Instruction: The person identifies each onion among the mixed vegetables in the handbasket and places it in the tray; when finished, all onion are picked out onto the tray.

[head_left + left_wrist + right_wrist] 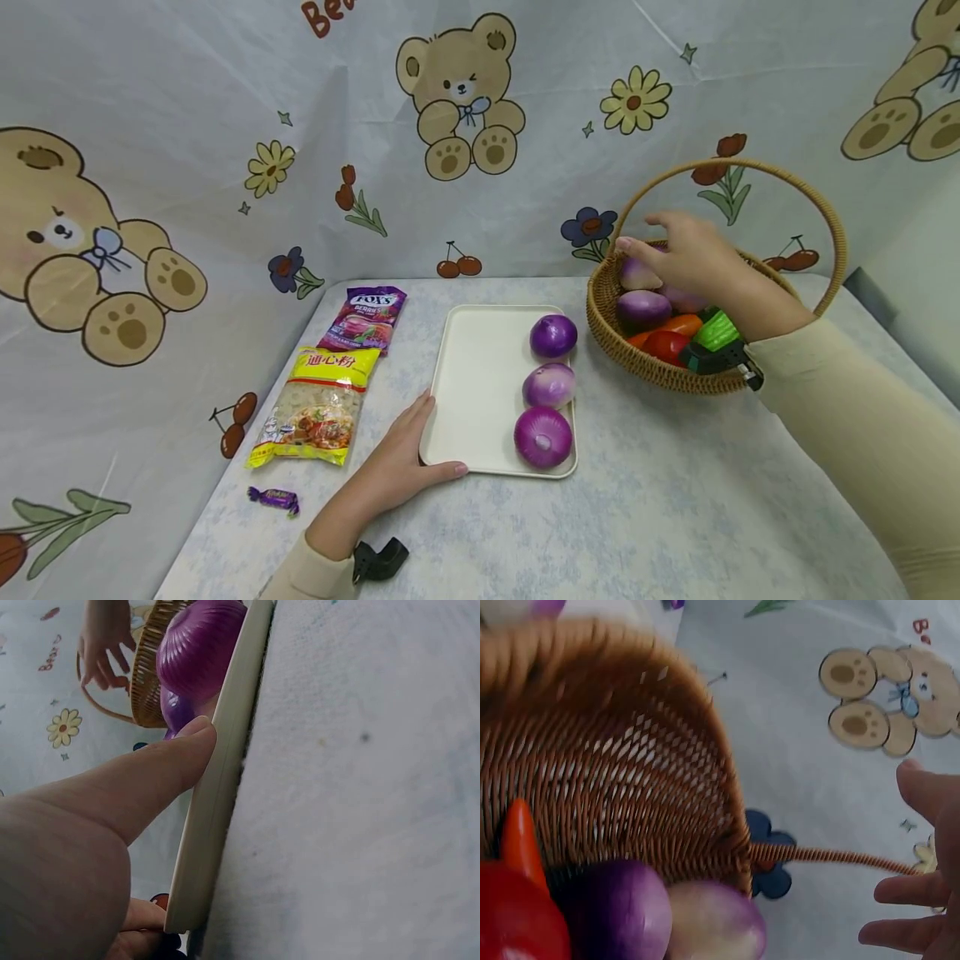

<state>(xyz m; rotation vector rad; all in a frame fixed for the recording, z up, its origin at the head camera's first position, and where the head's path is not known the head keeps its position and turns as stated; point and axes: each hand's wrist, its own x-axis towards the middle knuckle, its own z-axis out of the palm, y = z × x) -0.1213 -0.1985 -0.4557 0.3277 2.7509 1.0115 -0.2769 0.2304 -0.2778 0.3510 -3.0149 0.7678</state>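
My left hand (pixel 401 454) rests at the near left corner of a cream tray (pixel 472 375), its straight thumb along the front rim and its fingers by the left side. Along the tray's right side lie a dark purple onion (pixel 553 336), a paler one (pixel 549 386) and a bright purple onion (pixel 542 437). Over the wicker basket (pixel 600 325), my right hand (pixel 693 254) is raised with fingers apart, holding nothing. Beneath it the basket contains purple and pale onions (pixel 630 915), a red tomato (pixel 666 346), an orange carrot-like piece (pixel 523 840) and a green ridged vegetable (pixel 717 332).
Left of the tray lie a purple Fox's candy bag (pixel 367 318), a yellow-topped pasta bag (pixel 318 408) and a small purple wrapped candy (pixel 275 499). The basket's tall handle (pixel 836 237) arches around my right hand. A bear-printed cloth (pixel 540 225) hangs behind the table.
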